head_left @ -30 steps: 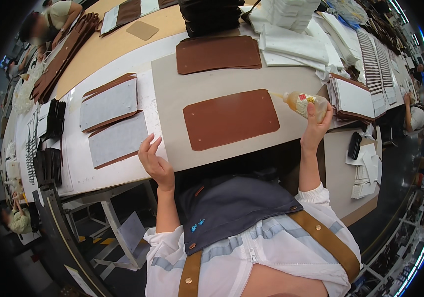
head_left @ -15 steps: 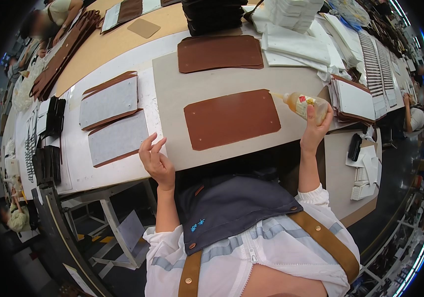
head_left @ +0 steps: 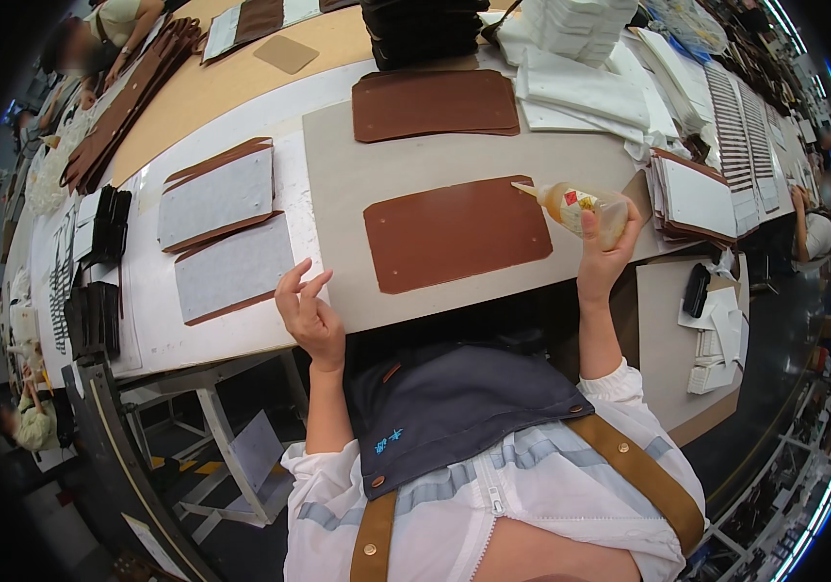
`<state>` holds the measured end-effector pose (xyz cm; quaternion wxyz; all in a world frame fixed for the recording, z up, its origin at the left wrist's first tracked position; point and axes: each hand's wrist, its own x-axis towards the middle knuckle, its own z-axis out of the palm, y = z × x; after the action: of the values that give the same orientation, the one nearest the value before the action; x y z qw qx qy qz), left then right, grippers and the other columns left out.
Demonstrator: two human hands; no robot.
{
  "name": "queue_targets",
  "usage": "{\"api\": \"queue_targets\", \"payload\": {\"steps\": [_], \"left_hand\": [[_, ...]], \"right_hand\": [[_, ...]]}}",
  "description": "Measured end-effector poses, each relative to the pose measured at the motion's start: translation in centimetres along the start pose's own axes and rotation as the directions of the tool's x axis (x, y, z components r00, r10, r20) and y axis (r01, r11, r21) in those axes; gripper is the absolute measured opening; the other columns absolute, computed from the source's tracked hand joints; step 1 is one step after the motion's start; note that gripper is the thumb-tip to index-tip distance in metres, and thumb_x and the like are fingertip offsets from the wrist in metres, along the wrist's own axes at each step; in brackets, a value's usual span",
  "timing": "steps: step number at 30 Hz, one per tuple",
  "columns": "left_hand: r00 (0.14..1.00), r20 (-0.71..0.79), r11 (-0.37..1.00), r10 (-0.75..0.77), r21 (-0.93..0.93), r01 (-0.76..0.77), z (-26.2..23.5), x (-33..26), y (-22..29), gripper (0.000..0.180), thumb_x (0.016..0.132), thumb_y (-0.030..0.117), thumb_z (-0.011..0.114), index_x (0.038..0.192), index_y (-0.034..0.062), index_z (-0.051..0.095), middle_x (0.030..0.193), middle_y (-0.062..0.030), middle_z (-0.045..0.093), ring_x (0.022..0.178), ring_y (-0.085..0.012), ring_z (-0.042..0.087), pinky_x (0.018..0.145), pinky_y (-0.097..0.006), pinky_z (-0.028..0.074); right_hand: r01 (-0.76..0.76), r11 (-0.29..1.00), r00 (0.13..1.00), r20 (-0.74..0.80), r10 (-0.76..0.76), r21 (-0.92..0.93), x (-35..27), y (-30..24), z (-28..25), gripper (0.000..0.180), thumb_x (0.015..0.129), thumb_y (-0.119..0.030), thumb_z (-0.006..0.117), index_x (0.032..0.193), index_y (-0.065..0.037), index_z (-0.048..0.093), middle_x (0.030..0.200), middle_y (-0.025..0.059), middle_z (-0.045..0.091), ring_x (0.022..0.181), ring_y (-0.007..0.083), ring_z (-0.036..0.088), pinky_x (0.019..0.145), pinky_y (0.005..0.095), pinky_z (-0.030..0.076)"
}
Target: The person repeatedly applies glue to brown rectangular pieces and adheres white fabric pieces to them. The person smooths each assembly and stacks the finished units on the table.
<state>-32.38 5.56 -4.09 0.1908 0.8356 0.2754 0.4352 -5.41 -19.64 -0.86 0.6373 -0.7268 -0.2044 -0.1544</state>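
Note:
My right hand (head_left: 609, 247) grips a clear squeeze bottle (head_left: 585, 209) of amber liquid, tilted so its nozzle points left. The nozzle tip is at the upper right corner of a brown leather panel (head_left: 456, 236) lying flat in front of me; whether it touches, I cannot tell. My left hand (head_left: 310, 312) hovers near the table's front edge with fingers apart and holds nothing. Beside it lie brown panels with pale grey backing, a lower one (head_left: 233, 272) and an upper stack (head_left: 219, 202). Farther back is a stack of brown leather panels (head_left: 435, 107).
Black stacked pieces (head_left: 420, 34) and white folded material (head_left: 585, 92) stand at the back. White-faced panels (head_left: 692, 194) are piled on the right. Black bundles (head_left: 100, 228) sit at the left, near long brown strips (head_left: 134, 102). Other people work at the far left and right.
My right hand has brought the bottle a little to the left, so the nozzle now reaches over the panel's upper right corner. The left hand has barely moved.

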Motion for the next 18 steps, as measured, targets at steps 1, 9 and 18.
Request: {"api": "queue_targets", "payload": {"steps": [1,9,18], "left_hand": [[1.0,0.001,1.0,-0.002,-0.004,0.002,0.0,0.0,0.0,0.043,0.076,-0.017,0.042,0.099,0.0023,0.072,0.122,-0.0143,0.064,0.117,-0.0315,0.057,0.096,-0.04,0.046],[1.0,0.002,1.0,0.0,-0.023,0.0,-0.1,0.1,0.1,0.044,0.075,-0.018,0.041,0.098,0.0031,0.072,0.122,-0.0139,0.064,0.116,-0.0307,0.057,0.095,-0.04,0.047],[0.999,-0.042,1.0,0.025,-0.012,-0.025,0.1,0.1,-0.2,0.044,0.071,-0.018,0.046,0.095,0.0064,0.075,0.119,-0.0108,0.065,0.112,-0.0306,0.059,0.081,-0.037,0.052]], "right_hand": [[0.011,1.0,1.0,0.013,-0.011,0.001,-0.1,-0.3,0.3,0.053,0.09,-0.021,0.078,0.13,-0.002,0.049,0.12,0.0073,0.053,0.111,0.017,0.053,0.099,0.0304,0.044],[0.003,0.995,0.993,0.116,-0.014,0.096,-1.4,-2.1,2.6,0.055,0.089,-0.019,0.079,0.13,-0.002,0.047,0.121,0.0115,0.06,0.111,0.0191,0.058,0.099,0.0327,0.048],[0.066,0.986,0.968,0.23,-0.1,0.152,-2.7,-2.8,5.4,0.055,0.089,-0.015,0.078,0.13,-0.003,0.045,0.122,0.0145,0.063,0.114,0.022,0.061,0.1,0.035,0.049]]}}
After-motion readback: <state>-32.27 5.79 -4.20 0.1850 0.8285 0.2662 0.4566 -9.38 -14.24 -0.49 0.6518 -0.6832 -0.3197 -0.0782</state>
